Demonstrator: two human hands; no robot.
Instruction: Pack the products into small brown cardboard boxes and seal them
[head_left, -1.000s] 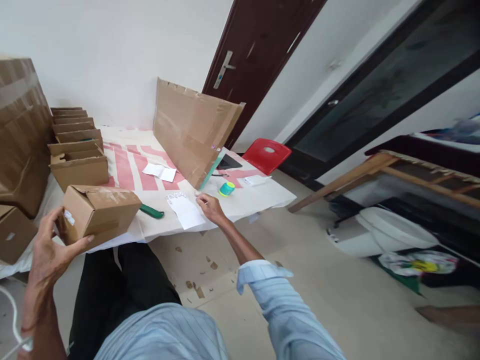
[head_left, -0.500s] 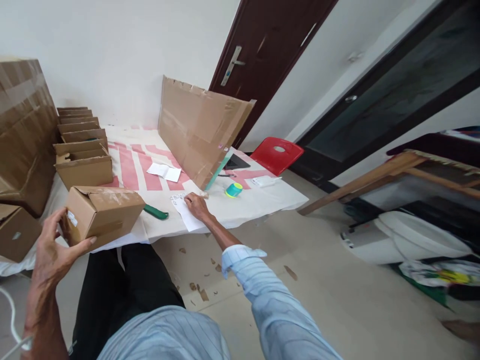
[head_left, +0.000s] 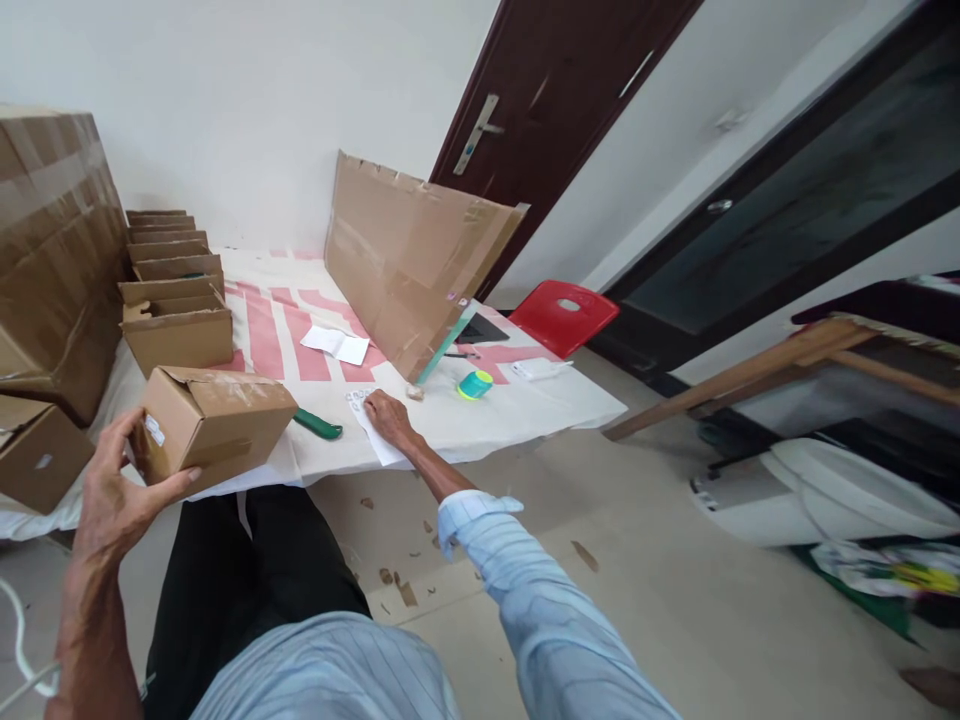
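A closed cardboard box (head_left: 240, 425) with a small white label on its left end sits tilted at the table's front edge. My left hand (head_left: 124, 490) grips it by that left end, thumb along the lower edge and fingers behind the side. My right hand (head_left: 388, 415) rests on a white sheet of small labels (head_left: 356, 398), fingers curled and pressed together on it; whatever they pinch is hidden. Between the box and the sheet lies a green box cutter (head_left: 319, 424). Just right of my right hand is a small crumpled tan scrap (head_left: 414, 391).
A row of open cardboard boxes (head_left: 180, 335) lines the left, beside a large taped carton (head_left: 56, 260). A big cardboard panel (head_left: 409, 260) stands upright on the table. Right of it are a teal-and-yellow tape roll (head_left: 475, 384) and a red chair (head_left: 564, 315). Folded white paper (head_left: 335, 344) lies behind.
My right hand has shifted slightly left over the label sheet, uncovering more of the tan scrap. The view has swung a little; my left hand still holds the box.
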